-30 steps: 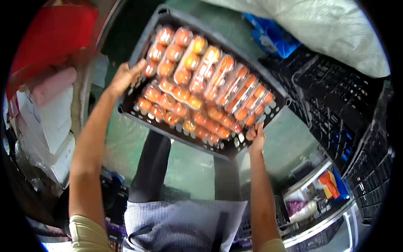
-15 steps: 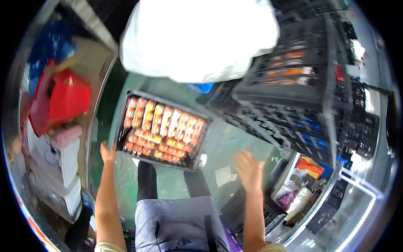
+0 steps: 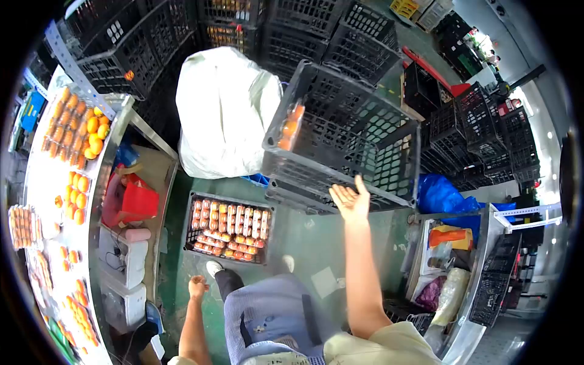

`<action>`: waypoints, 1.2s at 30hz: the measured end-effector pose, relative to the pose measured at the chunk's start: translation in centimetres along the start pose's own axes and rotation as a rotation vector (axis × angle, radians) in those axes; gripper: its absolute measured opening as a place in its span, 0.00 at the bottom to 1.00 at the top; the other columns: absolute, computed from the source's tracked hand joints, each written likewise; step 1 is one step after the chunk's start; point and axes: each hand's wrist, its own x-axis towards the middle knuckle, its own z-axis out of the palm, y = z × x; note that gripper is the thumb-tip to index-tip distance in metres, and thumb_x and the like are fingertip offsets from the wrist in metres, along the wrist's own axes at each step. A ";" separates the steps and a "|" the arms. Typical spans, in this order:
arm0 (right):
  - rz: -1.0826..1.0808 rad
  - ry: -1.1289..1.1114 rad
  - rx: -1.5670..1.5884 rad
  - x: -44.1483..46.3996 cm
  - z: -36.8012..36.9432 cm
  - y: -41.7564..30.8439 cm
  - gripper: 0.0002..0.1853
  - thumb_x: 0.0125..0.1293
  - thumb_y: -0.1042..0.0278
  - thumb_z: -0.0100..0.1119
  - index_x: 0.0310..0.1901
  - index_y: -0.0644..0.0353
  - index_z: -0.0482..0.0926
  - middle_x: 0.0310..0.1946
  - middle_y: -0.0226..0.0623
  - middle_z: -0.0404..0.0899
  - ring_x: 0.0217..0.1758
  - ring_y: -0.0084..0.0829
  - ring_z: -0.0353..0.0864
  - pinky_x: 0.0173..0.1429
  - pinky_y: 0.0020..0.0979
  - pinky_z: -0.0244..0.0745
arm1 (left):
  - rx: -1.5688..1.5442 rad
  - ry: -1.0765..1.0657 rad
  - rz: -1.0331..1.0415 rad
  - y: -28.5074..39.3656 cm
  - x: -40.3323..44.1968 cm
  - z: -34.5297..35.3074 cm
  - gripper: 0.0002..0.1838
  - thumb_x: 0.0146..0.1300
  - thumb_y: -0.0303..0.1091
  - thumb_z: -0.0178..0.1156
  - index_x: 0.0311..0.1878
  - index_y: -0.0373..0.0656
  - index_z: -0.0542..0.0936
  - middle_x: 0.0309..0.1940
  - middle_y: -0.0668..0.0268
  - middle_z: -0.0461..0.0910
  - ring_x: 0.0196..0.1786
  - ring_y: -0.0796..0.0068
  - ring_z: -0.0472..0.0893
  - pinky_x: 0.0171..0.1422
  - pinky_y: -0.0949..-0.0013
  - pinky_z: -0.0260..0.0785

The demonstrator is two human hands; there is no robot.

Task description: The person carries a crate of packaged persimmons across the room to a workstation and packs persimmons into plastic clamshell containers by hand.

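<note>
My right hand (image 3: 351,199) is stretched forward, its fingers spread and nothing in them. It is at the near side of a large black plastic crate (image 3: 340,159), which is stacked on another; whether it touches the rim I cannot tell. Inside that crate, at its left end, a pack of orange fruit (image 3: 291,128) shows. My left hand (image 3: 198,287) hangs low with its fingers curled, apparently holding nothing. Ahead of it on the green floor stands a black crate (image 3: 272,228) filled with rows of clear packs of orange-red fruit (image 3: 234,226).
A big white sack (image 3: 222,115) stands beside the crate stack. On the left, a metal table (image 3: 100,255) bears loose and packed orange fruit. More black crates (image 3: 143,52) rise behind. At right, a shelf (image 3: 420,267) holds bags, with a blue bag (image 3: 444,193) beyond.
My view has lifted and shows more of the room. My left hand has come away from the side of the fruit-filled crate. My right hand has reached forward to the stacked crate.
</note>
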 end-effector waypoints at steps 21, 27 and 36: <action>-0.081 0.033 -0.164 -2.2 -8.0 -6.9 0.14 0.50 0.77 0.49 0.37 0.77 0.65 0.42 0.62 0.68 0.46 0.57 0.71 0.51 0.53 0.74 | -0.155 -0.012 0.398 3.3 -16.7 0.4 0.03 0.59 0.27 0.55 0.35 0.38 0.74 0.25 0.68 0.74 0.23 0.79 0.74 0.25 0.74 0.69; -0.100 0.137 -0.308 -9.4 -15.6 -9.2 0.09 0.48 0.76 0.53 0.32 0.69 0.69 0.30 0.46 0.73 0.33 0.41 0.77 0.39 0.43 0.80 | -0.059 -0.057 0.746 11.0 -17.5 7.6 0.10 0.58 0.27 0.57 0.43 0.38 0.74 0.35 0.65 0.75 0.35 0.77 0.76 0.40 0.72 0.71; -0.155 0.113 -0.370 -10.1 -21.4 -7.7 0.11 0.48 0.76 0.53 0.36 0.64 0.68 0.30 0.41 0.71 0.29 0.38 0.77 0.31 0.35 0.78 | 0.412 -0.256 1.293 29.3 -29.3 27.3 0.18 0.53 0.31 0.60 0.46 0.35 0.72 0.39 0.54 0.76 0.43 0.60 0.77 0.50 0.64 0.69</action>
